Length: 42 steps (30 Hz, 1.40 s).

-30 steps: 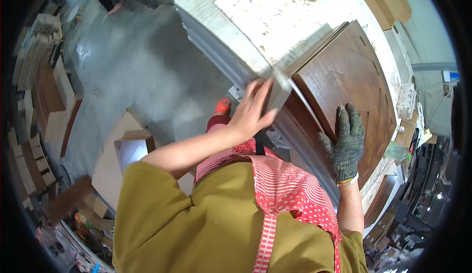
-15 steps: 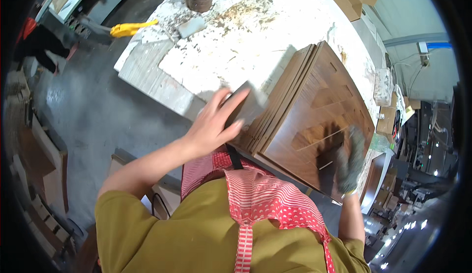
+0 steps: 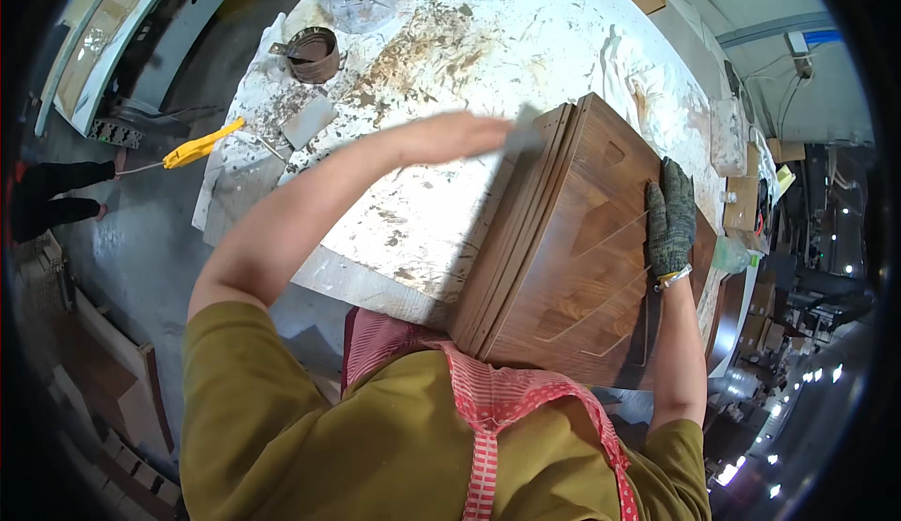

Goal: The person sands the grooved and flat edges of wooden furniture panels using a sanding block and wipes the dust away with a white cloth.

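Here, the bare left hand (image 3: 455,136) reaches across to the upper left side of a stack of brown wooden panels (image 3: 511,239), its fingers seemingly closed on a small grey rectangular block (image 3: 527,134), though motion blur makes the grip hard to read. The right hand (image 3: 671,225), in a dark green-grey knitted glove, lies flat near the right edge of the glossy, patterned top panel (image 3: 563,286), fingers straight and close together, gripping nothing. The stack sits at the near side of a worktable under a white, brown-stained covering (image 3: 404,221), directly before the person. Farther left on that surface are a flat pale-grey slab (image 3: 309,123), a dark brown round container (image 3: 313,56) and a clear plastic bottle with a blue top (image 3: 363,3). A long yellow-handled tool (image 3: 202,145) juts past the table's left edge.
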{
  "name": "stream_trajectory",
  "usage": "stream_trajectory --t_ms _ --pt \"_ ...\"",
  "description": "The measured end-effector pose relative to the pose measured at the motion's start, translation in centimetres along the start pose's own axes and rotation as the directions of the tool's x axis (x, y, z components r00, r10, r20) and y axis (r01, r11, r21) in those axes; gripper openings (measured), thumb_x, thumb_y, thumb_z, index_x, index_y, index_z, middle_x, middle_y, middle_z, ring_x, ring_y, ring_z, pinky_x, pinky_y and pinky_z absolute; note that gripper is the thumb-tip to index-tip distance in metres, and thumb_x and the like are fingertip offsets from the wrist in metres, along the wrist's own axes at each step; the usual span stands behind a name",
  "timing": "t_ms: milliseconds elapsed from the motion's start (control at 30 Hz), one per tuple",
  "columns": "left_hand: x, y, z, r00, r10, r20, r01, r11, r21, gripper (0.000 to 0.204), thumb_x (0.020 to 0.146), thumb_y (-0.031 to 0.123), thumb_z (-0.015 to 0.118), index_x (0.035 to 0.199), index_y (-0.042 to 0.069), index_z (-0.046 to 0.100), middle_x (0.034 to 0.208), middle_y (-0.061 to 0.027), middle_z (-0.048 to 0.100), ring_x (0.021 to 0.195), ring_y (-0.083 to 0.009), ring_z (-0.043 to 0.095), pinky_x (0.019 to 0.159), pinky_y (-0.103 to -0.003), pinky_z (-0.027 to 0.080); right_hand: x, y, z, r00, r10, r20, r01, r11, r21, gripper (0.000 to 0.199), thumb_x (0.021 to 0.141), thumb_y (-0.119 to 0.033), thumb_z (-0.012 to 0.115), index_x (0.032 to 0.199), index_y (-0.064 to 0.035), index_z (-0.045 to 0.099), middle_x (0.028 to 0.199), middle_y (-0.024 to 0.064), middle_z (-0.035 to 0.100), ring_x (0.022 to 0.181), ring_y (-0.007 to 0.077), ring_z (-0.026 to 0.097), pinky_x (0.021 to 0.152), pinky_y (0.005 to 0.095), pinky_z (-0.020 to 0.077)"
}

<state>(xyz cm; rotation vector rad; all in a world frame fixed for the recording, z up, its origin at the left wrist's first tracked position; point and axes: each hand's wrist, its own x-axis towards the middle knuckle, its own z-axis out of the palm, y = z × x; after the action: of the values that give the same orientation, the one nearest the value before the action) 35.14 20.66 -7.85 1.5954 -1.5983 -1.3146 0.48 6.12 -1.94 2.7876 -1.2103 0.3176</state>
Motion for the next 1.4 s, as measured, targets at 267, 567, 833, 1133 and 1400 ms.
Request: stream_trajectory --t_ms 267,567,833,1133,1400 --pt "3.1 0.9 -0.5 0.998 -0.001 -0.061 -0.012 0.977 -0.212 0.048 0.101 0.039 0.028 0.116 0.001 0.054 0.102 -0.0165 0.061 0.09 -0.0247 0.059 0.082 -0.041 0.049 0.3 -0.9 -0.3 1.0 0.01 0.02 -0.011 0.999 0.052 0.048 0.098 -0.027 0.051 0.137 0.0003 0.05 0.139 0.021 0.051 0.132 0.0357 0.043 0.113 0.0429 0.0299" --pt "3.3 1.6 0.7 0.978 -0.106 -0.182 0.078 0.985 -0.152 0.06 0.102 0.041 0.034 0.148 0.003 0.033 0.145 -0.0205 0.044 0.134 -0.032 0.043 0.108 -0.042 0.036 0.1 -0.9 -0.4 1.0 0.015 0.02 -0.016 0.997 0.081 0.048 0.098 -0.026 0.052 0.137 0.001 0.05 0.139 0.0205 0.051 0.132 0.0363 0.043 0.113 0.0431 0.0294" --pt "4.2 3.4 -2.1 0.975 0.169 -0.144 -0.209 0.921 -0.328 0.063 0.101 0.05 0.036 0.15 0.01 0.035 0.146 -0.0176 0.045 0.134 -0.0322 0.044 0.111 -0.044 0.035 0.3 -1.4 -0.6 1.0 0.019 0.011 -0.02 0.998 0.059 0.047 0.097 -0.026 0.051 0.136 0.0012 0.051 0.138 0.0211 0.051 0.131 0.0368 0.043 0.112 0.0438 0.0301" --pt "3.7 3.4 -3.1 0.983 0.112 -0.147 -0.161 0.906 -0.391 0.067 0.099 0.053 0.041 0.145 0.004 0.042 0.141 -0.0161 0.051 0.129 -0.0277 0.051 0.105 -0.038 0.04 0.3 -1.4 -0.8 1.0 0.01 0.005 -0.011 0.997 0.071 0.047 0.097 -0.027 0.053 0.136 -0.0005 0.051 0.138 0.0214 0.051 0.13 0.0373 0.044 0.111 0.0439 0.0316" --pt "1.2 3.8 -2.2 0.952 0.109 -0.287 -0.226 0.881 -0.417 0.063 0.1 0.048 0.039 0.149 0.008 0.037 0.142 -0.016 0.05 0.131 -0.0281 0.047 0.109 -0.04 0.037 0.1 -1.0 -0.6 1.0 -0.008 -0.021 0.009 0.998 0.062 0.047 0.095 -0.025 0.056 0.135 -0.0008 0.052 0.136 0.0214 0.053 0.128 0.0385 0.045 0.11 0.045 0.0326"
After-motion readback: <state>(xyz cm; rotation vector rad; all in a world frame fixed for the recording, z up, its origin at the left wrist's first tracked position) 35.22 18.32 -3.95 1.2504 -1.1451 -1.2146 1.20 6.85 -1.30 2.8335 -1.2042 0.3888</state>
